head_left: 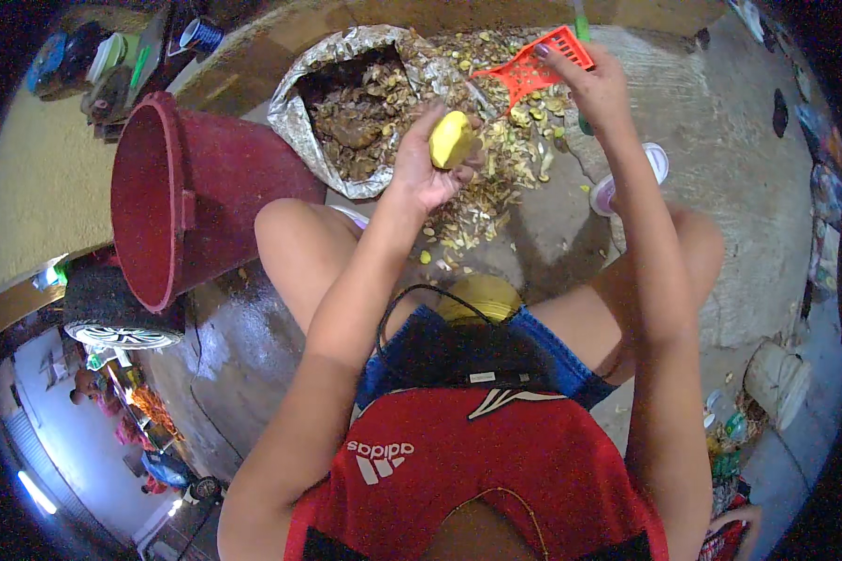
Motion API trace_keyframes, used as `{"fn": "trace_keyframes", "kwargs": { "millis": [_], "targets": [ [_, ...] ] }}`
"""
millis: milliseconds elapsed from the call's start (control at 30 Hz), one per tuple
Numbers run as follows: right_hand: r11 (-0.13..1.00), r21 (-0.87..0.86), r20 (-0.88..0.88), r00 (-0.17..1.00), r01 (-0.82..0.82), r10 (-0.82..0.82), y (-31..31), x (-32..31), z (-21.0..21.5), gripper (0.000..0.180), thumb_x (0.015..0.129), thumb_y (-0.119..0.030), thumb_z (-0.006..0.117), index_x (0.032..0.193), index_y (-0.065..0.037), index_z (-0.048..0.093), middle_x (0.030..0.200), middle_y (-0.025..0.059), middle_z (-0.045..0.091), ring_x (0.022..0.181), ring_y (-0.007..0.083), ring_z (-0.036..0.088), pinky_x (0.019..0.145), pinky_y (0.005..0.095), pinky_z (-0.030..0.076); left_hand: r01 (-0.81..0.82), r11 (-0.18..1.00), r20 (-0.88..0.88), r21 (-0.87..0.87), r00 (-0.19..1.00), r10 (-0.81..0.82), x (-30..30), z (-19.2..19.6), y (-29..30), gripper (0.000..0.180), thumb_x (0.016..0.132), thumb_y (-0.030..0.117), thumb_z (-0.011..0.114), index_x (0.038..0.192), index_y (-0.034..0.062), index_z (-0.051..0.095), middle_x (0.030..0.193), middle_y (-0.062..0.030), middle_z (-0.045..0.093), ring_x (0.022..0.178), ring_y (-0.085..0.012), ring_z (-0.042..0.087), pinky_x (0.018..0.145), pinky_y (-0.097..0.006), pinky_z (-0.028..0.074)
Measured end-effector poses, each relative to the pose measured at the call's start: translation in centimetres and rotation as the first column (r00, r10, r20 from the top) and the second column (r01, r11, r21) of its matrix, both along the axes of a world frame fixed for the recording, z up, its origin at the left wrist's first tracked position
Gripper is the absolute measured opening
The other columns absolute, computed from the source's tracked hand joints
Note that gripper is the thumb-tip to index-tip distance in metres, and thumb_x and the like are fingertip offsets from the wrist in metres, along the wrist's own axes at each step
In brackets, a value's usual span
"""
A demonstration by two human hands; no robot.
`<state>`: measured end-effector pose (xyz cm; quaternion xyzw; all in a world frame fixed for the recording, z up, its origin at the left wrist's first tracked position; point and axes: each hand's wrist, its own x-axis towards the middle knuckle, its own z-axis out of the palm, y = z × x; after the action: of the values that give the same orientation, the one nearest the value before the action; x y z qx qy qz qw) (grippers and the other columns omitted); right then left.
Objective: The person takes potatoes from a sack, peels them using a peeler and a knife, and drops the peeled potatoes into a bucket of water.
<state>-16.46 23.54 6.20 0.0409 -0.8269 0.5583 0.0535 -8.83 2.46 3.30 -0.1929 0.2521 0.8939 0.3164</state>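
In my left hand (426, 164) rests a yellow oval piece of produce (450, 140), smooth and peeled-looking, with a darker patch on its right side; whether it is a fruit or a tuber I cannot tell. My right hand (594, 82), farther off to the right, pinches an orange-red plastic piece (533, 70) with slots and a narrowing end. Below and between both hands, pale peelings (491, 187) lie scattered over the concrete floor. An open white sack (295, 117) beyond my left hand holds brown, wilted-looking scraps (355, 117).
A large maroon tub (210, 178) lies tipped at left, beside a vehicle wheel (122, 299). A yellow container (482, 297) sits between my thighs. A slipper (657, 164) is by my right leg, and a whitish bucket (776, 383) lies at far right. Other people (112, 397) are at lower left.
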Motion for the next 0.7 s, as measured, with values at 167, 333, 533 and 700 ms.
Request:
{"fn": "trace_keyframes", "kwargs": {
  "millis": [167, 333, 533, 700],
  "targets": [
    [0.993, -0.119, 0.093, 0.995, -0.026, 0.037, -0.6, 0.7, 1.1, 0.027, 0.071, -0.029, 0.065, 0.078, -0.003, 0.063, 0.064, 0.0000, 0.053, 0.060, 0.0079, 0.046, 0.055, 0.0218, 0.035, -0.100, 0.991, 0.002, -0.093, 0.995, 0.101, 0.0, -1.2, -0.1, 0.033, 0.084, 0.034, 0.041, 0.090, 0.0045, 0.053, 0.078, -0.0093, 0.058, 0.063, -0.0195, 0.057, 0.041, -0.024, 0.044],
    [0.982, -0.042, 0.061, 0.981, -0.182, 0.184, -2.2, 1.7, -1.1, 0.034, 0.069, -0.038, 0.063, 0.078, -0.006, 0.064, 0.060, 0.0065, 0.058, 0.056, 0.0159, 0.054, 0.055, 0.0283, 0.041, -0.176, 0.981, -0.009, -0.088, 0.984, 0.175, 0.2, 0.0, 0.9, 0.031, 0.086, 0.031, 0.038, 0.098, 0.0050, 0.050, 0.080, -0.0088, 0.059, 0.063, -0.0210, 0.058, 0.046, -0.030, 0.049],
    [0.993, 0.120, -0.082, 0.996, -0.020, 0.030, 0.1, -0.8, -1.8, 0.032, 0.069, -0.037, 0.063, 0.078, -0.006, 0.064, 0.067, 0.0086, 0.060, 0.062, 0.0179, 0.056, 0.060, 0.0293, 0.042, -0.160, 0.967, -0.114, -0.196, 0.984, 0.140, 0.5, -0.8, 0.6, 0.034, 0.088, 0.035, 0.033, 0.093, 0.0055, 0.050, 0.081, -0.0092, 0.058, 0.068, -0.0206, 0.057, 0.055, -0.031, 0.048],
    [0.982, -0.179, 0.066, 0.995, -0.059, 0.072, 0.1, -0.4, -0.2, 0.028, 0.071, -0.032, 0.063, 0.080, -0.005, 0.063, 0.069, 0.0030, 0.059, 0.062, 0.0120, 0.053, 0.059, 0.0243, 0.040, -0.166, 0.945, -0.053, -0.283, 0.986, 0.157, 0.4, -0.8, 0.2, 0.036, 0.088, 0.034, 0.032, 0.090, 0.0032, 0.050, 0.076, -0.0087, 0.057, 0.065, -0.0200, 0.057, 0.053, -0.031, 0.048]
  ]
}}
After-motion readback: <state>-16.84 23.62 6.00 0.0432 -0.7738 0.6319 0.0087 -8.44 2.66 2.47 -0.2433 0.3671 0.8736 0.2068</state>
